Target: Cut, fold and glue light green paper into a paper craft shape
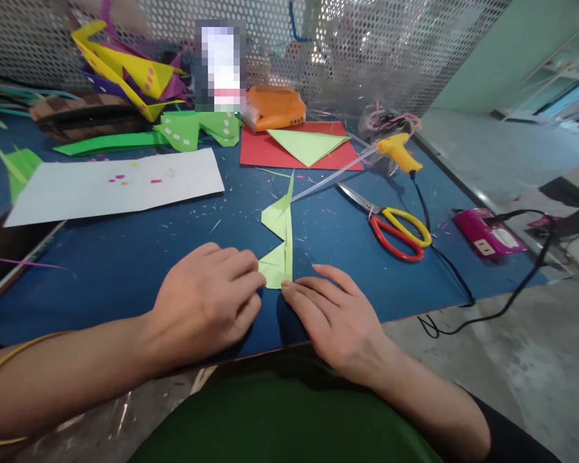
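A folded light green paper piece point(280, 222) stands out against the blue table, a notch cut into its left side and a thin pointed tip at its far end. Curled fingers of my left hand point(210, 299) close on its lower left edge. My right hand point(340, 315) lies with fingers stretched out, the fingertips touching the lower right corner of the paper. Right of the paper are scissors point(374, 209) with one red and one yellow handle, their blades apart. Behind, a light green folded triangle point(309, 146) rests on a red sheet point(253, 149).
A yellow glue gun point(401, 153) with a long clear stick lies at the back right; its cord runs past a magenta power socket point(489, 233). White paper point(174, 186) with scraps is at left. Behind stand green paper cutouts point(178, 132), an orange packet point(275, 108) and yellow folded paper point(145, 74).
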Demonstrator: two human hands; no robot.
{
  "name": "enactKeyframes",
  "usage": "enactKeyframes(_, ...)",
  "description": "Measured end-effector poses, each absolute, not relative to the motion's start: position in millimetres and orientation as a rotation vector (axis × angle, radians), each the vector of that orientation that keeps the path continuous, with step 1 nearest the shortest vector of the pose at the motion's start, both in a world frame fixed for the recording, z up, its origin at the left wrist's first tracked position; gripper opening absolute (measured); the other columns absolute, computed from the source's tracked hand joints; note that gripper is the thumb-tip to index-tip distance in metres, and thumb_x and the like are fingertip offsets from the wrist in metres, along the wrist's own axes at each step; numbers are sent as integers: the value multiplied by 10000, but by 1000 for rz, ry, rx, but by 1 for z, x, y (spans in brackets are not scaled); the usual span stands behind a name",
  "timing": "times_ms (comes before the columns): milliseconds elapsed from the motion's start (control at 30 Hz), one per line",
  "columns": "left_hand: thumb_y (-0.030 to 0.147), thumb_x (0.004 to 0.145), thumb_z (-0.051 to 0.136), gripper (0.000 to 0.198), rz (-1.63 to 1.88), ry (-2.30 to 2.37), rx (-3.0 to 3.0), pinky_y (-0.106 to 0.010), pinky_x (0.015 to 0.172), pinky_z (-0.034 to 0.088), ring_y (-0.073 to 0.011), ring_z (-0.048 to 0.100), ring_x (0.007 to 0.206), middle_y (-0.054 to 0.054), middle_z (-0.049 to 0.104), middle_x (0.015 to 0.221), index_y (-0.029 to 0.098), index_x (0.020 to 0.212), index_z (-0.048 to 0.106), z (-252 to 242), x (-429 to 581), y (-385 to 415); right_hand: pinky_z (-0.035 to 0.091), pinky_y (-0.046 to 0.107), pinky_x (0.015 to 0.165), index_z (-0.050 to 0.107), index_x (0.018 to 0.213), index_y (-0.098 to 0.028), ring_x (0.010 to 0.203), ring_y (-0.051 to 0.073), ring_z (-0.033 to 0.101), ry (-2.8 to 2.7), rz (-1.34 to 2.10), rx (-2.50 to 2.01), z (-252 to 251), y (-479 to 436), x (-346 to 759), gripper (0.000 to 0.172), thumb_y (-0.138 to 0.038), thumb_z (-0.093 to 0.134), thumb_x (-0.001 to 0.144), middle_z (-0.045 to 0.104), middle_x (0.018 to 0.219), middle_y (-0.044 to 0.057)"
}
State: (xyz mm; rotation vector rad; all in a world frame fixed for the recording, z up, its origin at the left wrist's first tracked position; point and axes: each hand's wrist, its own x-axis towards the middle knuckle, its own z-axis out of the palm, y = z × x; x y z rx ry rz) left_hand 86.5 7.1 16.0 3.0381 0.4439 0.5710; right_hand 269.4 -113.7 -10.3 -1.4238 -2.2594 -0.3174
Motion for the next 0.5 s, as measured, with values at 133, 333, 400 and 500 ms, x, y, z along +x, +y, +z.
enactKeyframes(133,143,835,428,197,553,849,2396,-266,595,412,-129,556,650,3,626,766,192,788,613,15,92,16,474,419,890,659,909,-106,800,206,617,-2475,-452,-1342,1,-97,269,281,-71,382,948,705,862,113)
enactKeyframes(333,354,854,542,153,492,996,1954,-242,505,376,-111,473,514,49,531,595,204,837,565,15,95,20,506,403,800,650,870,-111,643,181,565,-2662,-667,-1202,5,-84,265,228,-74,433,929,658,745,82)
enactKeyframes(400,421,840,573,222,502,997,1853,-230,475,355,-103,449,482,52,517,559,206,789,562,16,96,21,502,414,859,651,910,-99,691,190,597,-2622,-722,-1118,4,-83,267,226,-81,428,937,680,774,93)
enactKeyframes(500,525,805,597,372,466,1036,1639,-220,418,295,-93,398,420,51,468,469,201,642,513,21,99,26,496,408,914,644,941,-93,786,200,642,-2480,-775,-1043,9,-78,274,212,-81,433,939,703,789,97)
